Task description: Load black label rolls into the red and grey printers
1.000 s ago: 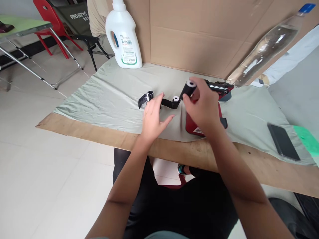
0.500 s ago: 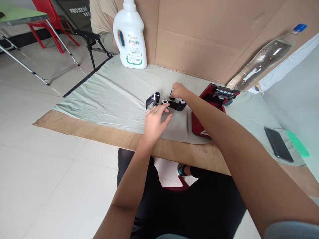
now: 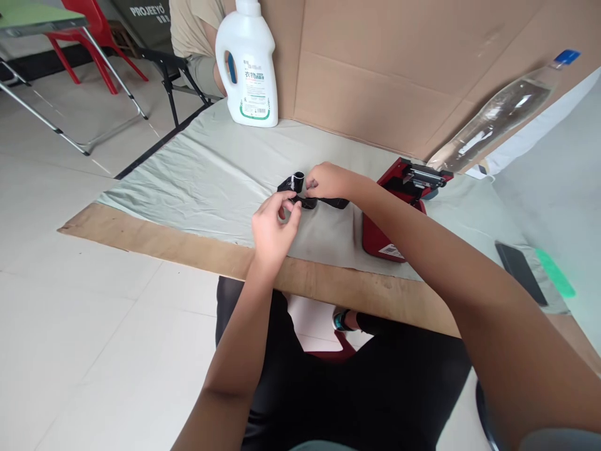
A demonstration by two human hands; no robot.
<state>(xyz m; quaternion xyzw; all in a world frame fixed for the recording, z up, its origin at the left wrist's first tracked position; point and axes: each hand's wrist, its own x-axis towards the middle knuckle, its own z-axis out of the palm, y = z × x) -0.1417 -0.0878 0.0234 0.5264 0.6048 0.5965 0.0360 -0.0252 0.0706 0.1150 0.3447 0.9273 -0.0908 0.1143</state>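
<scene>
A roll of glossy black ribbon with a pale core stands on the cloth, a loose strip curling from it. My left hand is at its near side, thumb and forefinger curled together on the edge of the black film. Just right of the roll is my right hand, fingers bent down in a pinch; what lies between them is hidden. More black ribbon stretches along the cloth under the right hand. To the right stands a red device with its lid raised, partly behind my right forearm.
A white detergent bottle stands at the back against a cardboard wall. A clear bottle with a blue cap leans at the right. A black phone lies by the right edge. Someone in a beige top sits behind the table.
My right hand has moved left, towards the upright roll. My left hand has shifted slightly left, its spread fingers now drawn together at the film.
</scene>
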